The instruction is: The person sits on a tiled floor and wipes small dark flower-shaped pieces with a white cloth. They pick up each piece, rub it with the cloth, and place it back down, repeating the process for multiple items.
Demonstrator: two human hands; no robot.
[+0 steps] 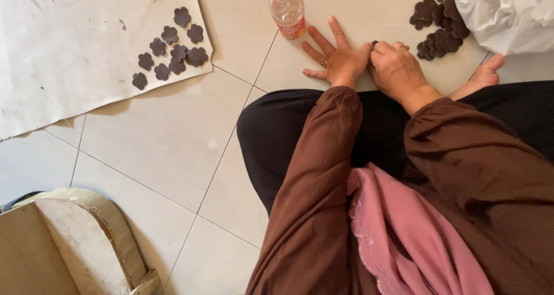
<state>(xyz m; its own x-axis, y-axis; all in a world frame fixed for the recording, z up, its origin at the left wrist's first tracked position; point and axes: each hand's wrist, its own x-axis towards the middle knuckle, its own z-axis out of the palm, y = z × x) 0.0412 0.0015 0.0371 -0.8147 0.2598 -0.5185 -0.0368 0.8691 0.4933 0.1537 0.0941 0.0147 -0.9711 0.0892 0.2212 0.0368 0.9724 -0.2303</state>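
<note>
My left hand [337,57] lies flat on the tiled floor with its fingers spread, a ring on one finger. My right hand [397,68] is curled beside it, fingertips pinched on a small dark piece [375,43] that is mostly hidden between the two hands. A pile of dark brown flower-shaped cutouts [440,25] lies just right of my right hand. Several more flower cutouts [172,49] are laid out on a large white paper sheet [75,47] at the left.
A small clear bottle with a yellow cap [287,9] stands just left of my left hand. A white plastic bag [508,12] sits at the top right. A curved cardboard piece [86,237] lies at the lower left. My bare foot [482,75] rests near the cutout pile.
</note>
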